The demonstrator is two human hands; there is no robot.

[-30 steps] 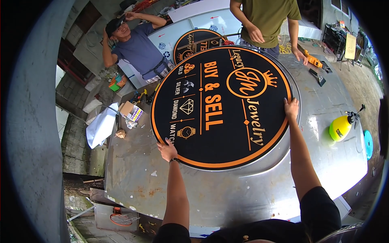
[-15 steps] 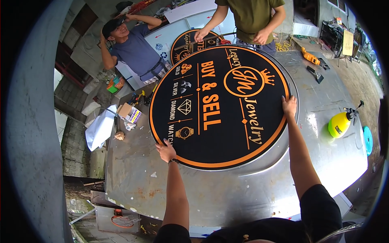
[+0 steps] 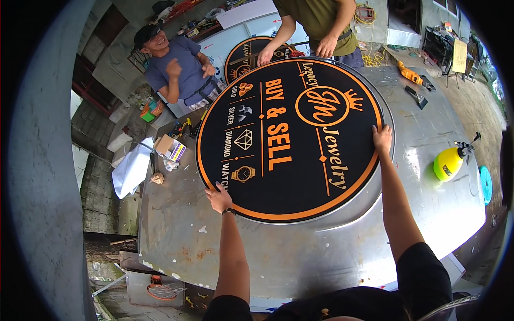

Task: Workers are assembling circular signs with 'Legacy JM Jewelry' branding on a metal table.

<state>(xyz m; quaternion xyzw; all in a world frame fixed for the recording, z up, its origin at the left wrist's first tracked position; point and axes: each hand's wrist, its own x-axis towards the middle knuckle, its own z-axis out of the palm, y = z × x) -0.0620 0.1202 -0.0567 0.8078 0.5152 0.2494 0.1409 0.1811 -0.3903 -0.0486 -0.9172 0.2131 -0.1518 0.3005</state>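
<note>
A large round black sign (image 3: 305, 198) with an orange border and orange and white lettering lies over the metal table, turned sideways to me. A silver metal rim (image 3: 392, 115) shows past its right and far edge. My left hand (image 3: 219, 198) is closed on the sign's near left edge, thumb on top. My right hand (image 3: 382, 140) is closed on its right edge; the undersides of both grips are hidden. Across from me, a person in an olive shirt (image 3: 316, 18) has both hands at the sign's far edge. A second round sign (image 3: 251, 48) stands behind it.
On the metal table (image 3: 182, 235) are a yellow spray bottle (image 3: 448, 163), an orange power tool (image 3: 409, 74), a scraper-like black tool (image 3: 416, 98) and an opened small box (image 3: 170, 148). White sheeting (image 3: 133, 170) hangs at the left edge. Another person in a blue-grey shirt (image 3: 187, 69) stands far left.
The person in the blue-grey shirt has lowered both hands from the cap to the chest. The olive-shirted person's hands have come down to the sign's far edge. My hands have barely moved.
</note>
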